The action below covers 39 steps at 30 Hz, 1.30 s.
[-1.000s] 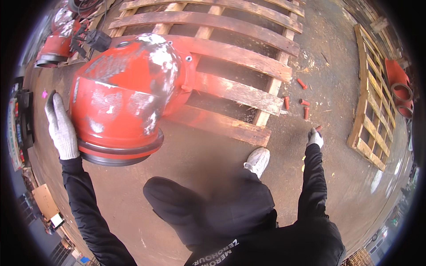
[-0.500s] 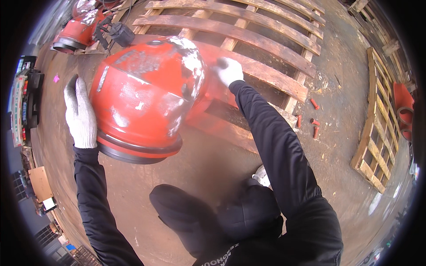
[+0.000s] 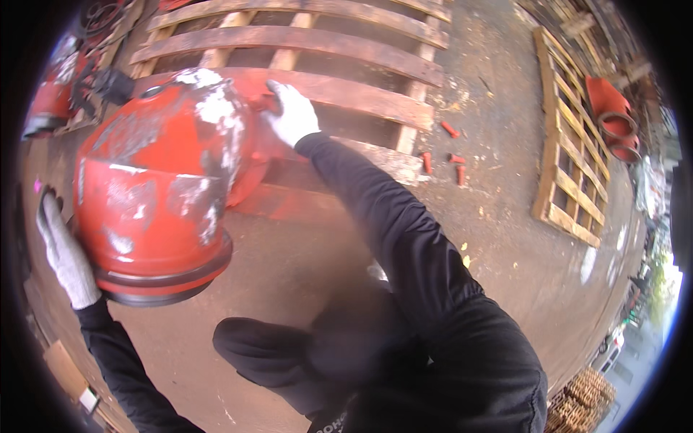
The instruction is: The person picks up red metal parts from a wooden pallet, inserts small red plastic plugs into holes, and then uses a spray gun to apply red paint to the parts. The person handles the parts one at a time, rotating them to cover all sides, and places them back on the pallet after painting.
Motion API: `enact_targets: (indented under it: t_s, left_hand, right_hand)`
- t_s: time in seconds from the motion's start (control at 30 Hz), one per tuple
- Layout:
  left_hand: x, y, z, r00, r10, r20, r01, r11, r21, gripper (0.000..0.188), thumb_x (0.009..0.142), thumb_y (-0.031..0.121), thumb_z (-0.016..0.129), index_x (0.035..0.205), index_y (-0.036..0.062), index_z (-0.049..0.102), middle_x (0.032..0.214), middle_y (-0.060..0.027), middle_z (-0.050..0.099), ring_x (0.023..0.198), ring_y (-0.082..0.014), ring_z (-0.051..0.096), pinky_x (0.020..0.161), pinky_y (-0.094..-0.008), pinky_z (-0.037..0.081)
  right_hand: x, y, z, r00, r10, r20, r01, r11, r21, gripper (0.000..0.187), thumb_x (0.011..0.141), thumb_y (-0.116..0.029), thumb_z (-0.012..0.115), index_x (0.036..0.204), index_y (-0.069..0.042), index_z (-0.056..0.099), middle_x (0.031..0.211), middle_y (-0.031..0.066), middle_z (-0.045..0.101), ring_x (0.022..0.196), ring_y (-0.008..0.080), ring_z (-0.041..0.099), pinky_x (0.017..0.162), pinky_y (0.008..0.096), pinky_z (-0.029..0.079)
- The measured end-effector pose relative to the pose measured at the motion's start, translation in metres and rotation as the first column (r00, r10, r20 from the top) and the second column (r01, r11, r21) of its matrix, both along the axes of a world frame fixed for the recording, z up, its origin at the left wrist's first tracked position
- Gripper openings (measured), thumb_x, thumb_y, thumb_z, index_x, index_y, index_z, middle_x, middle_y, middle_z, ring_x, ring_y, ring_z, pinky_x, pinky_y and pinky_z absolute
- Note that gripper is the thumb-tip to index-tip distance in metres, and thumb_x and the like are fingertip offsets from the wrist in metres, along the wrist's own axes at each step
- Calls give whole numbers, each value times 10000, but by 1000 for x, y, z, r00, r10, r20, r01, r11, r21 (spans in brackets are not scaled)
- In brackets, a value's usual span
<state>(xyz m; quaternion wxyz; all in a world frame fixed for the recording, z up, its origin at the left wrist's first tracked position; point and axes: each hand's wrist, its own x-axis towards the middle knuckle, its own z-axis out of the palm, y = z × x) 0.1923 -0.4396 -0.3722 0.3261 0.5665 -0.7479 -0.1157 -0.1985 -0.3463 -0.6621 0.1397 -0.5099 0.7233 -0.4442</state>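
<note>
A big red pipe fitting (image 3: 155, 249), patched with white and grey, stands in front of me, its dark-ringed end toward me. It overlaps the near edge of a wooden pallet (image 3: 346, 86). My left hand (image 3: 66, 252), in a white glove, lies along the fitting's left side with fingers stretched out. On the far right side, my white-gloved right hand (image 3: 294, 115) has its fingers bent at a red projecting part of the fitting. The fitting's underside and the left palm are hidden.
Several small red cylinders (image 3: 450, 130) lie on the floor right of the pallet. A second pallet (image 3: 570, 144) is farther right, beside red pipe pieces (image 3: 612, 115). A dark cup-shaped tool (image 3: 113, 86) and another red fitting (image 3: 52, 101) are at the far left.
The view has swung to the right, so the fitting and both hands appear farther left. Both hands remain at the fitting's sides.
</note>
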Motion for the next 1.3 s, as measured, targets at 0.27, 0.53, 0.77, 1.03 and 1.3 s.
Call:
enact_targets:
  t_s: [0.27, 0.53, 0.77, 1.03, 1.3]
  left_hand:
    - [26, -11, -9, 1000, -9, -6, 9, 1000, -21, 574, 1129, 440, 395, 1559, 67, 470, 1600, -128, 475, 1477, -297, 469, 1185, -473, 431]
    - [-3, 3, 6, 998, 49, 45, -50, 998, 28, 551, 1125, 407, 463, 1531, 37, 498, 1530, -155, 537, 1438, -272, 497, 1177, -417, 407]
    - [-34, 24, 10, 993, 117, -28, -115, 992, 58, 486, 1136, 337, 474, 1495, 13, 520, 1471, -166, 575, 1365, -237, 526, 1180, -376, 379]
    - [-59, 36, 21, 974, 172, 149, -178, 984, 26, 421, 1129, 232, 495, 1470, -15, 526, 1453, -169, 597, 1344, -247, 554, 1162, -359, 390]
    - [-67, 39, 25, 979, 177, 99, -189, 974, 122, 416, 1126, 188, 496, 1486, -21, 504, 1458, -165, 591, 1327, -241, 569, 1160, -370, 402]
  right_hand:
    - [-147, 240, -2, 587, -809, 24, 810, 586, -37, 415, 909, -175, 732, 1284, -28, 632, 1220, 198, 674, 1115, 295, 680, 1005, 404, 532]
    - [-254, 394, -156, 483, -688, -541, 817, 132, 562, 493, 771, -525, 827, 1062, -129, 794, 1042, 129, 798, 1039, 297, 755, 947, 412, 566]
    - [-245, 315, -78, 563, -824, 68, 808, 565, 166, 274, 940, -166, 800, 1136, -26, 671, 1015, 43, 716, 905, 136, 661, 876, 294, 541]
    - [-151, -27, 37, 1000, 29, 2, -29, 999, -27, 335, 854, -246, 818, 1129, -84, 716, 1076, 148, 740, 977, 304, 733, 866, 394, 581]
    - [-48, -185, 9, 813, 575, -94, -550, 810, 203, 212, 893, -233, 652, 1059, -151, 756, 1119, 166, 713, 1057, 367, 669, 940, 452, 546]
